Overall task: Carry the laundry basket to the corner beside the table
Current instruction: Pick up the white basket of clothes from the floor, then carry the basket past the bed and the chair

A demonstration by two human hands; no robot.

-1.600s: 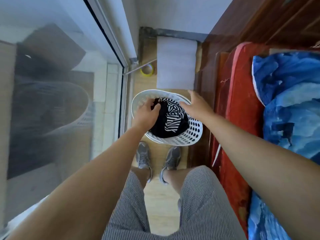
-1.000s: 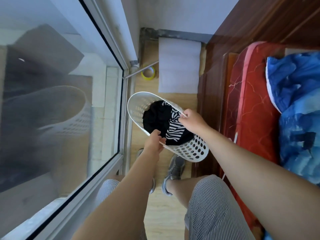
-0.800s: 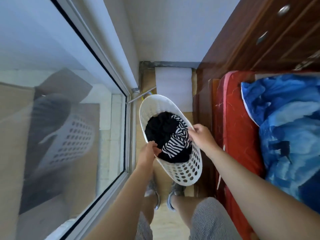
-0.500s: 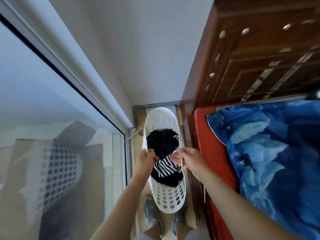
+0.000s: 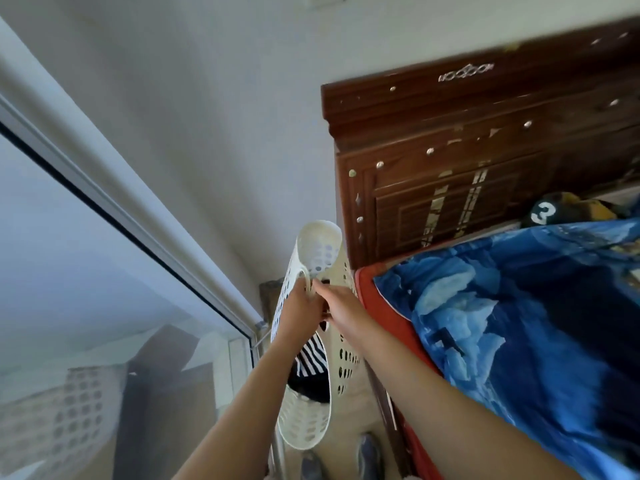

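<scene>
A white perforated plastic laundry basket [image 5: 341, 358] hangs in the air in front of me, squeezed narrow, above the floor. Black and striped clothes [image 5: 310, 370] lie inside it. My left hand [image 5: 302, 308] grips the left rim through a handle slot. My right hand [image 5: 341, 306] holds the right rim beside it. Both hands are close together at the basket's upper part.
A large glass sliding door [image 5: 86, 289] with a white frame runs along the left. A bed with a red mattress [image 5: 388, 306] and blue blanket [image 5: 526, 327] fills the right, with a dark wooden headboard [image 5: 467, 168] behind. My shoes [image 5: 369, 457] stand on the narrow floor strip.
The basket has been lifted off the floor and raised high. My hands moved closer together, squeezing it narrow. The view tilted upward toward the wall and headboard.
</scene>
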